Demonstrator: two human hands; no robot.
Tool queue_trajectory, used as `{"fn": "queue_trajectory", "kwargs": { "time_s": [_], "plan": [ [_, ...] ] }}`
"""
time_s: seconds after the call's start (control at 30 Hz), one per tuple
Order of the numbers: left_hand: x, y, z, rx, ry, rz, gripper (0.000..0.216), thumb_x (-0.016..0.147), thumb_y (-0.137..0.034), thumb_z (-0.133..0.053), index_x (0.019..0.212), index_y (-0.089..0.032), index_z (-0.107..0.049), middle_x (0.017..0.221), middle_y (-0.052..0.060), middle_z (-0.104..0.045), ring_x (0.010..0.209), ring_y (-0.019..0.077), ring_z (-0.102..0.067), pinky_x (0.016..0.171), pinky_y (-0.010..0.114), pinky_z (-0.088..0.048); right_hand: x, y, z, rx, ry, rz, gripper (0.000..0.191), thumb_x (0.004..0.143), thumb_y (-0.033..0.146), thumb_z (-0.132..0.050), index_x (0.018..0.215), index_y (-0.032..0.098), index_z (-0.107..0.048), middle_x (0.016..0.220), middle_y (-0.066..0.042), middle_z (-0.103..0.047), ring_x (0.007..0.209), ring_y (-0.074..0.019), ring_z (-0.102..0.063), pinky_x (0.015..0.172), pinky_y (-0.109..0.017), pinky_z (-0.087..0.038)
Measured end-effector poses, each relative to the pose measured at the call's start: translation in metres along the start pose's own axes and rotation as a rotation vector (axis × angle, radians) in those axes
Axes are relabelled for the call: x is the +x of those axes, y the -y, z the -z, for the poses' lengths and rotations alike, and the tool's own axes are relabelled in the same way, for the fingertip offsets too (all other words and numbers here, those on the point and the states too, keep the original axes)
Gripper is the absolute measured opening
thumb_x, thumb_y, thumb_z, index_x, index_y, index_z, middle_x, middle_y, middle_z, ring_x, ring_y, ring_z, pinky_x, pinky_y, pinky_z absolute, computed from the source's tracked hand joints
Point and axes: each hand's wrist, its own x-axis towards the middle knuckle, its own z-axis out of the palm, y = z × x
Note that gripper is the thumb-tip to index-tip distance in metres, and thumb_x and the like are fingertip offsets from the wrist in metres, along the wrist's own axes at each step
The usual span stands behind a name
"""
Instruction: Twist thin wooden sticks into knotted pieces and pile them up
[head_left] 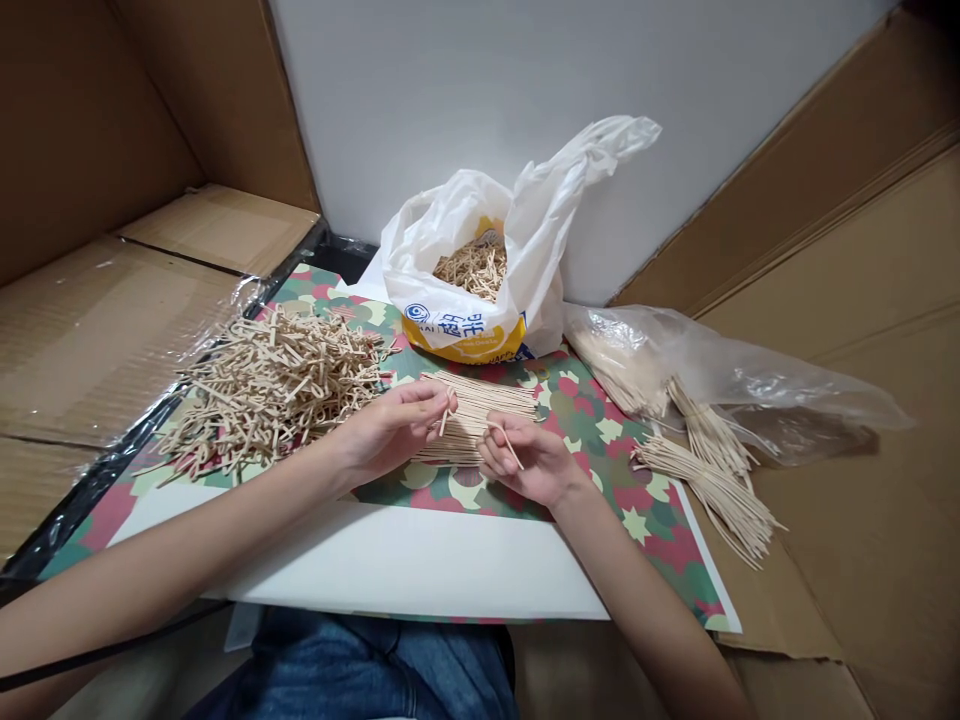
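Observation:
My left hand (409, 418) is closed, with a short thin beige strand pinched upright between thumb and forefinger. A little to its right, my right hand (531, 458) is closed too, and a bent beige strand sticks out of its fingers. Whether the two ends belong to one strand I cannot tell. Just behind and beneath both hands lies a flat layer of straight beige strands (480, 395), side by side. To the left of my left hand spreads a large loose heap of bent and looped beige strands (277, 385).
Behind the hands stands an open white plastic bag (536, 290) holding short bent pieces (480, 268). Bundles of straight strands (709, 485) lie at right, beside a clear plastic bag (765, 380). A camouflage-patterned sheet (585, 430) covers the work surface; cardboard (862, 330) flanks it.

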Motion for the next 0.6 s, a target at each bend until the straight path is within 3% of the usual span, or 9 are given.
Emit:
{"fn": "queue_trajectory", "kwargs": {
  "time_s": [0.13,0.27,0.6],
  "plan": [
    [-0.001,0.009,-0.008,-0.034,0.165,0.111,0.015,0.073,-0.025,-0.063,0.071,-0.012,-0.058,0.068,0.004,-0.055,0.066,0.0122,-0.05,0.064,0.024,-0.038,0.002,-0.003,-0.004,-0.088,-0.156,0.117,0.012,0.072,0.026,-0.058,0.067,0.018,-0.05,0.05,0.003,-0.05,0.049,-0.0091,-0.043,0.051,-0.022,-0.032],
    [0.0,0.017,-0.009,-0.075,0.247,0.114,0.015,0.076,-0.025,-0.059,0.072,-0.011,-0.059,0.076,0.007,-0.058,0.079,0.0165,-0.054,0.073,0.027,-0.038,0.002,-0.007,-0.011,-0.201,-0.194,0.108,0.015,0.073,0.03,-0.058,0.069,0.018,-0.05,0.054,0.003,-0.053,0.052,-0.01,-0.047,0.053,-0.023,-0.036],
    [0.0,0.02,-0.01,0.013,0.184,0.093,0.015,0.075,-0.026,-0.06,0.073,-0.012,-0.056,0.073,0.007,-0.06,0.073,0.0165,-0.056,0.07,0.029,-0.039,0.0,-0.01,-0.021,-0.262,-0.223,0.15,0.013,0.077,0.028,-0.055,0.071,0.018,-0.049,0.057,0.004,-0.052,0.054,-0.0093,-0.05,0.054,-0.022,-0.036]
  ]
}}
